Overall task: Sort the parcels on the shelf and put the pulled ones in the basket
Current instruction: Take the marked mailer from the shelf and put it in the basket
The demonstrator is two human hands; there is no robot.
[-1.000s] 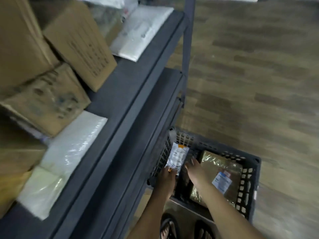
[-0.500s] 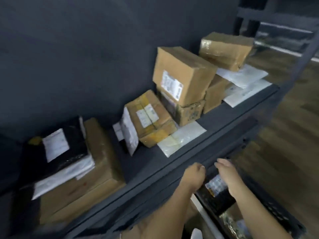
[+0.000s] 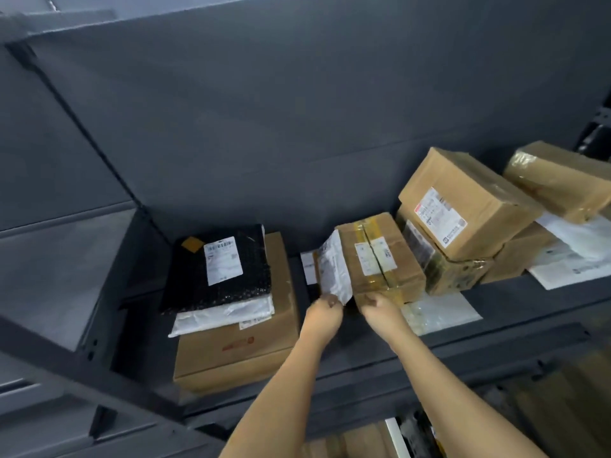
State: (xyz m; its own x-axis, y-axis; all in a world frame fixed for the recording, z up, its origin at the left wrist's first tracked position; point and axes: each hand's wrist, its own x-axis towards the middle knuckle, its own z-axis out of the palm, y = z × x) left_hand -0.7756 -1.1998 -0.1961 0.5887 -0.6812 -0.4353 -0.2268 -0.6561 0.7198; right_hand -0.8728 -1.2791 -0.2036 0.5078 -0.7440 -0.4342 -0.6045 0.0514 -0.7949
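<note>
Both my hands are up at the dark shelf. My left hand pinches the lower corner of a white mailer that leans upright against a brown box with yellow tape. My right hand grips the near end of that taped box. Left of them a black bubble mailer lies on a white mailer, stacked on a large flat carton. The basket is out of sight.
Right of the taped box stand stacked cartons, another taped box and flat white mailers. A clear plastic mailer lies under the taped box. A dark back panel closes the shelf. More parcels sit on the shelf below.
One second ago both hands were down at the basket placing a small packet. The view swung up to the shelf, and the hands rose and took hold of the white mailer and the taped box.
</note>
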